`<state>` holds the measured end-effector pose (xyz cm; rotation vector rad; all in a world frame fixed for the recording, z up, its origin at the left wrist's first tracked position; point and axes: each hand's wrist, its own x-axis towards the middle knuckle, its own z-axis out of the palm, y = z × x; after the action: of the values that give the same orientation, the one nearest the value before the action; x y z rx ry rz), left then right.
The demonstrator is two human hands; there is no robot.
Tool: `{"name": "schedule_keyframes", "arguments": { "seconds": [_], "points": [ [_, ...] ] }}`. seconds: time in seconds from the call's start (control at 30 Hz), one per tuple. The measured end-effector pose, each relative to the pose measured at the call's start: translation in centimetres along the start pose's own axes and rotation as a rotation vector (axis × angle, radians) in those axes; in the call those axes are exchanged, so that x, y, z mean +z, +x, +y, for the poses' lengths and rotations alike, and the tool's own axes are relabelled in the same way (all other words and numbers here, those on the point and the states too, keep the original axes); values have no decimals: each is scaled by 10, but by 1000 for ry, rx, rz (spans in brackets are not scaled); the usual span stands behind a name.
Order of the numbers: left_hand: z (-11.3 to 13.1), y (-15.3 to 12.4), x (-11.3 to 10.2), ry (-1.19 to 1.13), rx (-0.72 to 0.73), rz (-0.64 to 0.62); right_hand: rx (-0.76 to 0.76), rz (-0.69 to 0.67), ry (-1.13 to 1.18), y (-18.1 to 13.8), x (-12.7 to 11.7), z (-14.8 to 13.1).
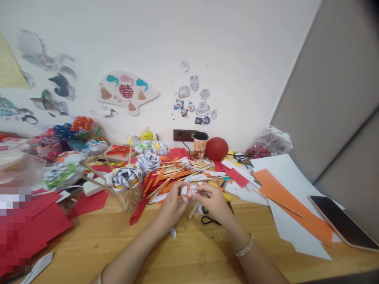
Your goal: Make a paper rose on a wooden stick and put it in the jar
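Between my two hands is a small paper flower (187,193), white with orange strips. My left hand (171,203) grips it from the left, thumb below and fingers behind. On the other side, the fingertips of my right hand (213,199) pinch its edge. Just beyond lie thin wooden sticks (171,169) and cut orange paper strips (158,177). Finished-looking white paper flowers (126,176) stand in a clear cup (128,199) left of my hands. Partly behind my right hand is a yellow tool (226,197), with a black loop (210,220) by my wrist.
Red paper sheets (44,221) cover the left side. White sheets (296,232), orange paper (290,201) and a phone (343,221) lie at right. A lidded paper cup (200,146) and red balloon-like ball (217,148) stand by the wall. A pixelated patch hides the left edge.
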<state>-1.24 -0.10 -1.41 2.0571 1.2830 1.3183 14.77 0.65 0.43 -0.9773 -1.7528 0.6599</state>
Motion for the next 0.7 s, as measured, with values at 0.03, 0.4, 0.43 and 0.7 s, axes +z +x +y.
{"name": "schedule_keyframes", "arguments": {
  "seconds": [0.03,0.4,0.43,0.7],
  "points": [
    [0,0,0,-3,-3,3,15,-31,39,1,-1,0],
    [-1,-1,-1,-1,14,11,100,-71,160,2,-3,5],
    [-1,0,-1,-1,16,7,114,-63,167,2,-2,5],
    [0,-1,-1,41,26,-35,197,-33,150,2,1,4]
  ]
}}
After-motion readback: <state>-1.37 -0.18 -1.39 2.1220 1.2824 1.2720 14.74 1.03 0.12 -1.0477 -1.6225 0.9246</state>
